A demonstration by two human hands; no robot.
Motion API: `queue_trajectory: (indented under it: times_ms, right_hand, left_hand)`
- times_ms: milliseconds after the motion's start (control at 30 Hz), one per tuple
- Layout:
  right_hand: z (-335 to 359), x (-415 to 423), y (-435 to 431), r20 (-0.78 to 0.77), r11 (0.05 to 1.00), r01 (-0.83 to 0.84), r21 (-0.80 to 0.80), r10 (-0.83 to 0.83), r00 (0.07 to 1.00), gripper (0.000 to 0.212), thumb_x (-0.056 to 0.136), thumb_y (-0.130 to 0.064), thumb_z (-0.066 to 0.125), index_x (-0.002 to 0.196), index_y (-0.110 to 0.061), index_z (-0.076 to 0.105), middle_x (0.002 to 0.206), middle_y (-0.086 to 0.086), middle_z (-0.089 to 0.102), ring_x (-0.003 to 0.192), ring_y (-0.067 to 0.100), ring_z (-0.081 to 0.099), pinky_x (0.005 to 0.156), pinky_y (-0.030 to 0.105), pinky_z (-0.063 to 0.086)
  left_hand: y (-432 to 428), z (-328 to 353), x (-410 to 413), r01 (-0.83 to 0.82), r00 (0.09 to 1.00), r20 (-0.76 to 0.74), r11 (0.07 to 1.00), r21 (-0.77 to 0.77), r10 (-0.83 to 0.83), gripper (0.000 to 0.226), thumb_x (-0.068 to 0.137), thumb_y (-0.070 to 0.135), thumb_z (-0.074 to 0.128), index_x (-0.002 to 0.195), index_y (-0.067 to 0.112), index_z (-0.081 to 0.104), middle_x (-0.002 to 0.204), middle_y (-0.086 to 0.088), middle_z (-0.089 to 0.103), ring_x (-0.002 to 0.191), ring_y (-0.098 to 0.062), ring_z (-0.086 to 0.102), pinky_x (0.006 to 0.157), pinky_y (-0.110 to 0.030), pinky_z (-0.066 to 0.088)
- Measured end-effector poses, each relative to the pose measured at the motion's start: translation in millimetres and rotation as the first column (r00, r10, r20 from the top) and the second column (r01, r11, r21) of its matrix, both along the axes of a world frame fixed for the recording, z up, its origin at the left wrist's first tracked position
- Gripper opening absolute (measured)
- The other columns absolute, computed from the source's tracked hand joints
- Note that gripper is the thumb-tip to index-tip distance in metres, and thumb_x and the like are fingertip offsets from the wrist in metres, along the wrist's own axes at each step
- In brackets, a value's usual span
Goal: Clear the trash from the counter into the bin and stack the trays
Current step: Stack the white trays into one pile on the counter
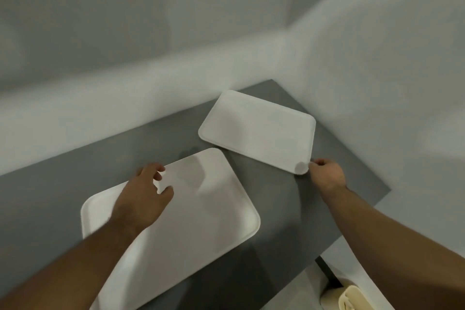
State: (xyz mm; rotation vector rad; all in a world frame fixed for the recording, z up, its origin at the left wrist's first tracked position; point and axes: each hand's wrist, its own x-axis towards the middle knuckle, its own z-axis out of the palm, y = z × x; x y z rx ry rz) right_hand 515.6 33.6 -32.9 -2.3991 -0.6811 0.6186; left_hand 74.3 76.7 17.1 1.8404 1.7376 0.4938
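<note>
Near tray (pixel 206 221) under left hand (pixel 144 196)

A: Is any writing showing on the near tray (pixel 201 221), the far tray (pixel 256 131) or the counter (pixel 63 184)?

B: No. Nothing readable is appearing anywhere; both white trays and the grey counter are showing plain, unmarked surfaces.

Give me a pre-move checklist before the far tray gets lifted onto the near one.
1. Right hand grip on near corner of far white rectangular tray: ok, fingertips pinch it.
2. Near white rectangular tray empty: ok.
3. Far tray empty: ok.
4. Left hand steadying near tray: cannot tell, spread over it, contact unclear.
5. Grey counter free of trash: ok where visible.
6. Trays apart: ok, a gap shows.
</note>
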Motion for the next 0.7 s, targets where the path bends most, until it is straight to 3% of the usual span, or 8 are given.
queue_trajectory:
  times_ms: [167,300,533,633,700]
  right_hand:
    - [-3,28,30,-0.017,0.991,-0.101,-0.093,0.099,0.995,0.033,0.093,-0.032,0.061,0.110,-0.007,0.073,0.116,0.020,0.071,0.107,0.037,0.066,0.088,0.035,0.049]
    - [-3,29,49,-0.026,0.985,-0.134,-0.112,0.132,0.991,0.043,0.096,-0.032,0.058,0.122,0.000,0.068,0.125,0.023,0.068,0.116,0.039,0.063,0.094,0.039,0.049]
    - [-1,38,64,-0.026,0.976,-0.070,-0.207,0.066,0.997,0.039,0.103,-0.015,0.043,0.138,-0.003,0.056,0.145,0.018,0.055,0.134,0.033,0.051,0.107,0.037,0.041]
    - [6,38,71,0.035,0.947,-0.220,-0.235,0.234,0.972,0.038,0.104,-0.016,0.044,0.138,-0.006,0.057,0.148,0.015,0.054,0.136,0.031,0.051,0.109,0.037,0.040]
    - [7,38,74,0.043,0.952,-0.183,-0.245,0.199,0.979,0.038,0.102,-0.016,0.049,0.137,-0.009,0.058,0.145,0.014,0.056,0.133,0.031,0.053,0.107,0.036,0.043]
  left_hand:
    - [33,6,42,0.071,0.997,0.014,0.997,-0.011,-0.071,0.040,0.083,0.024,0.075,0.119,0.026,0.057,0.106,0.008,0.060,0.084,-0.013,0.062,0.082,-0.038,0.053]
    - [49,5,74,0.112,0.994,0.019,0.994,0.004,-0.112,0.039,0.084,0.027,0.074,0.119,0.029,0.057,0.106,0.012,0.061,0.085,-0.010,0.063,0.080,-0.037,0.053]
    - [60,2,112,0.112,0.989,0.093,0.994,-0.002,-0.112,0.035,0.084,0.028,0.072,0.115,0.033,0.056,0.106,0.014,0.061,0.085,-0.010,0.064,0.076,-0.033,0.053]
    - [61,2,114,0.057,0.993,0.109,0.998,-0.029,-0.053,0.035,0.084,0.028,0.072,0.115,0.034,0.057,0.106,0.015,0.061,0.085,-0.009,0.065,0.076,-0.031,0.052]
    - [60,4,114,0.015,0.993,0.118,0.999,-0.040,-0.010,0.036,0.084,0.027,0.073,0.116,0.033,0.058,0.107,0.014,0.062,0.085,-0.008,0.064,0.073,-0.028,0.050]
